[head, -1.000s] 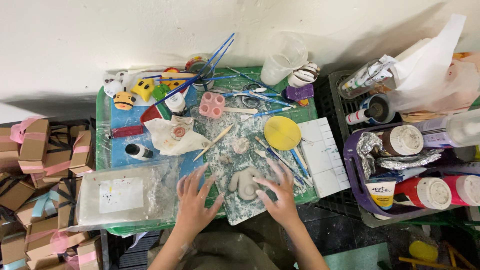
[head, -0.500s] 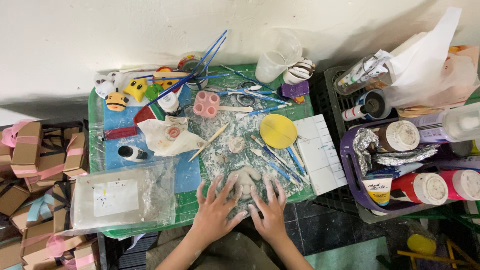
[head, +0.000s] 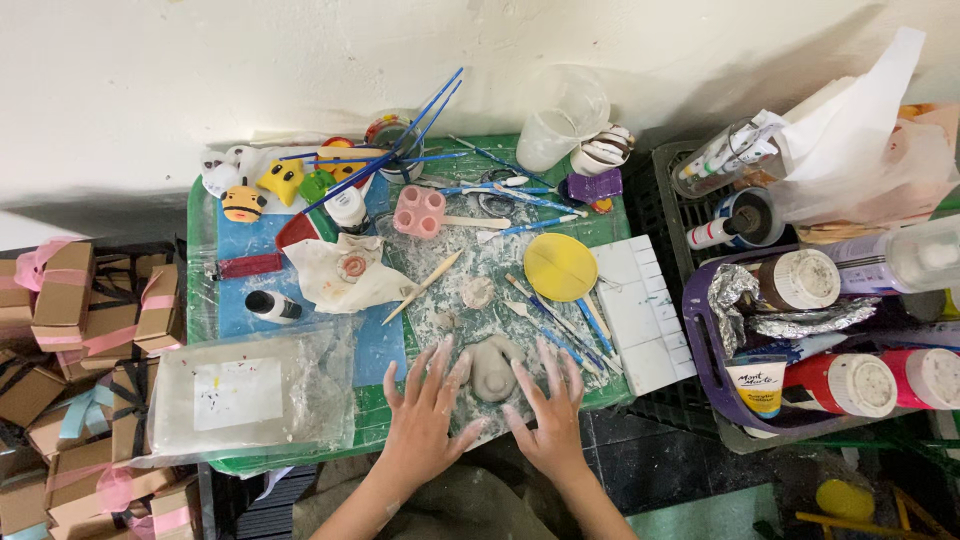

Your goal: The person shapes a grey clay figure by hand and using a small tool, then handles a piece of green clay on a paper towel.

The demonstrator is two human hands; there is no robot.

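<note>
Lower centre of frame, on the table [head: 205, 215]: we have the grey clay lump [head: 492, 368] flanked by both hands, fingers spread flat, nothing gripped. Left hand [head: 425, 405] touches its left side; right hand [head: 548, 410] sits just beside its right edge. We judge shaping as midway: a rounded body is formed, surface rough, no fine detail yet. Long axis runs top-to-bottom of frame; which end leads, we cannot tell.

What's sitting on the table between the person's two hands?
In the head view, a grey lump of clay lies between the left hand and the right hand, on the clay-smeared work mat.
</note>
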